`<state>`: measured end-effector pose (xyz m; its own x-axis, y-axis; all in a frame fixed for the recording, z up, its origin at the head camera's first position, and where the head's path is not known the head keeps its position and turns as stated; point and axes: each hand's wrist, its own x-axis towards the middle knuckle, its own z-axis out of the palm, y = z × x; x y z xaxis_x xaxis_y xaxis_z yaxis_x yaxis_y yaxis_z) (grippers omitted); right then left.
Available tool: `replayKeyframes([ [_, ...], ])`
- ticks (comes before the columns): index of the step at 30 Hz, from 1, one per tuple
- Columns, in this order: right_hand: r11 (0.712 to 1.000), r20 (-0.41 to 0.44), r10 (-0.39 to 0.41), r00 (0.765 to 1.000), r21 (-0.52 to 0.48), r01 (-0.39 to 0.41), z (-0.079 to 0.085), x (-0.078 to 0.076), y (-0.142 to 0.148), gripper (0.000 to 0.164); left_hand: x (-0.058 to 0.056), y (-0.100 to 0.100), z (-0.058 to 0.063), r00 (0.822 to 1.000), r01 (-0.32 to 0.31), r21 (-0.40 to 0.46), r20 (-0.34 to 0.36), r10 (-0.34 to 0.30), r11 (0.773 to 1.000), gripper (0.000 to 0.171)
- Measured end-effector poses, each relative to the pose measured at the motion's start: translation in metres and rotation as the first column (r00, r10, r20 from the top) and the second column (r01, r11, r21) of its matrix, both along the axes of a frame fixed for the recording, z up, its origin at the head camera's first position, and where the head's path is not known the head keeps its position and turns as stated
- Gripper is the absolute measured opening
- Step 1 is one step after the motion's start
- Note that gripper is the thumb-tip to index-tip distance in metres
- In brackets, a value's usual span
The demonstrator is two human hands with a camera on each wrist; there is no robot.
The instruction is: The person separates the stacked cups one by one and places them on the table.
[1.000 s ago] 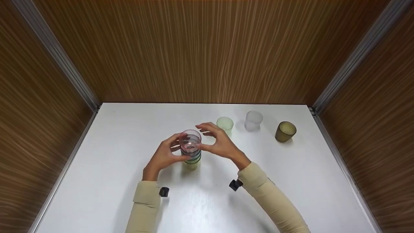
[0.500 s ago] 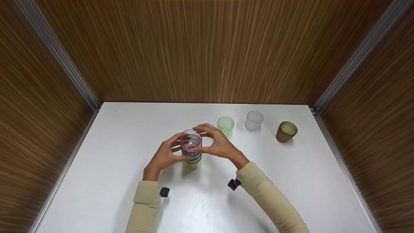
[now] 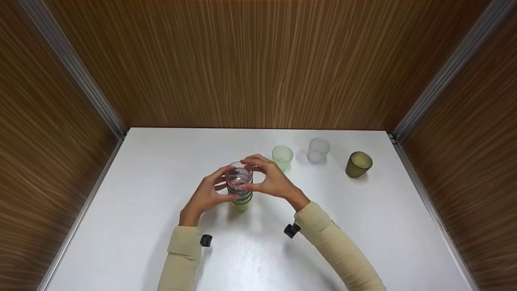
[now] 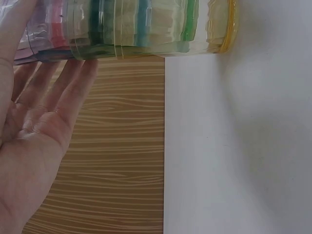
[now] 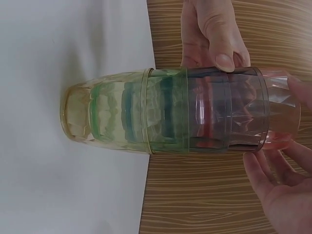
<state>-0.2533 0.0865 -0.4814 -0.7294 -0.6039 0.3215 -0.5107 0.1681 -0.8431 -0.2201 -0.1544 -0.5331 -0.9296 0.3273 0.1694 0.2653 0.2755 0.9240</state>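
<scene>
A tall stack of nested clear plastic cups [image 5: 165,109] stands upright on the white table, yellow at the bottom, then green and grey-blue. A pink cup [image 5: 280,112] sits at the top, partly inside the one below. My left hand [image 3: 206,198] grips the stack's upper part from the left, thumb in front and fingers behind. From the right, my right hand [image 3: 270,178] holds the pink cup near its rim between thumb and fingers. In the left wrist view, the left fingers [image 4: 73,87] lie against the stack's side.
Behind the right hand stands a pale green cup [image 3: 282,157]. Farther right are a frosted clear cup [image 3: 318,150] and an olive-brown cup [image 3: 358,164]. Wood-grain panels [image 3: 258,64] close off the white table [image 3: 161,161] at the back and sides.
My right hand moved slightly left, and its fingers closed from loosely spread onto the pink cup's rim. The left hand has kept its grip. Little differs over the last half second.
</scene>
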Motion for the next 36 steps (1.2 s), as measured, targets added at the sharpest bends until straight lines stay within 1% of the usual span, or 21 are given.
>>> replayKeyframes([
  [4,1.0,0.011,-0.004,1.0,-0.018,0.004,-0.0018,0.0003,-0.0003,0.067,0.0004,-0.0002,-0.0003,1.0,-0.003,0.001,0.002,0.003,1.0,0.088],
  [14,0.999,0.006,-0.003,1.0,-0.05,0.003,-0.0027,0.0012,0.0,0.065,-0.0017,0.0012,-0.0015,1.0,-0.011,-0.012,-0.006,0.011,1.0,0.088],
  [18,0.999,-0.006,-0.01,1.0,-0.04,0.01,-0.0031,0.0005,-0.0001,0.065,-0.0023,0.0013,-0.002,1.0,-0.007,-0.005,-0.009,0.007,1.0,0.087],
  [23,1.0,-0.038,-0.019,0.999,-0.013,0.019,-0.0049,0.0002,0.0006,0.065,-0.0032,0.0024,-0.0028,1.0,-0.01,-0.005,0.003,0.01,1.0,0.088],
  [26,1.0,-0.049,-0.015,0.999,-0.016,0.014,-0.0064,-0.0002,0.0011,0.065,-0.0033,0.0029,-0.0033,1.0,-0.01,-0.006,0.004,0.01,1.0,0.088],
  [32,1.0,-0.065,-0.013,0.998,-0.012,0.013,-0.0068,-0.0007,0.0012,0.066,-0.0037,0.0026,-0.0041,1.0,0.005,-0.019,-0.018,-0.005,1.0,0.088],
  [36,1.0,-0.066,-0.004,0.998,-0.027,0.002,-0.007,-0.0006,0.0006,0.064,-0.0039,0.0017,-0.0035,1.0,0.011,-0.009,-0.02,-0.011,1.0,0.088],
])
